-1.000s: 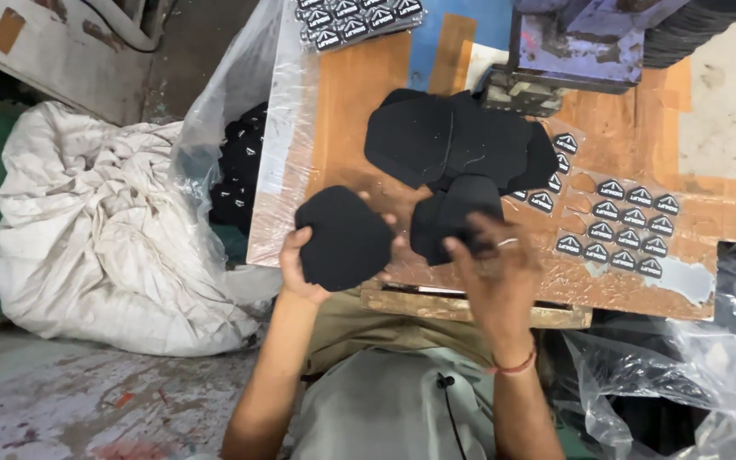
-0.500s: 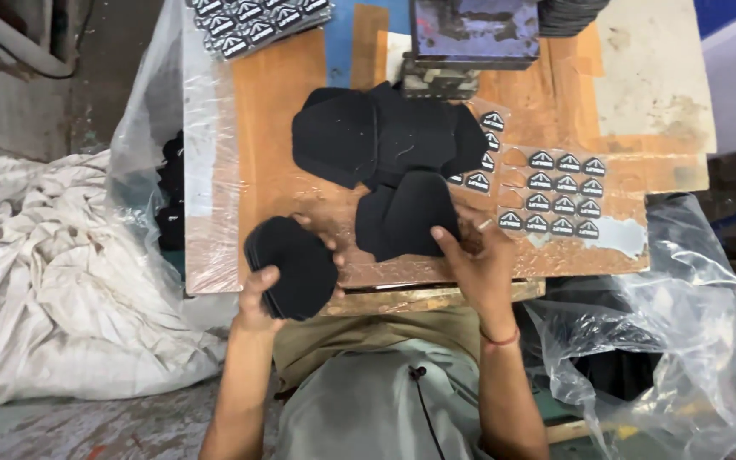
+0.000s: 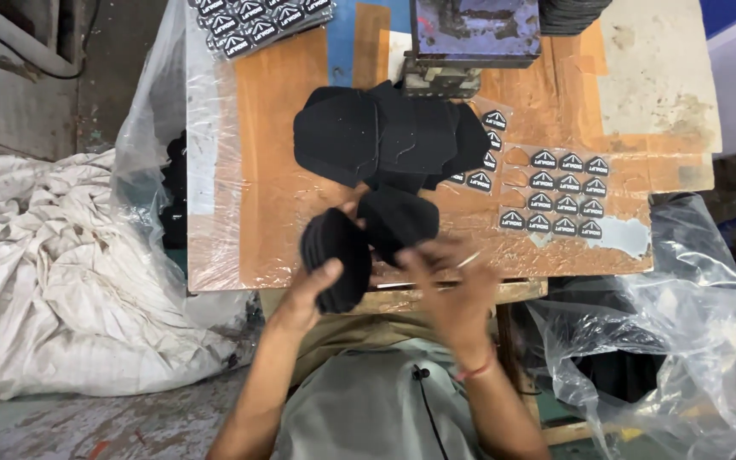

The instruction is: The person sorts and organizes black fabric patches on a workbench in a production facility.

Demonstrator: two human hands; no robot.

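So, centre of frame: left hand [image 3: 308,294] clamped on stack of black fabric pieces [image 3: 336,258], thumb over front edge, stack tilted on edge above near rim of wooden table [image 3: 266,162]. Right hand [image 3: 449,290] just beside it, fingers on another black piece [image 3: 398,221]. It's blurry, so probably pinching it, can't swear. Bigger black pile [image 3: 385,136] lies flat above them, under blue machine [image 3: 474,34] at top. Triangular patches [image 3: 564,192] in rows at right. White sack [image 3: 53,273] at left, clear plastic bag [image 3: 683,341] lower right.
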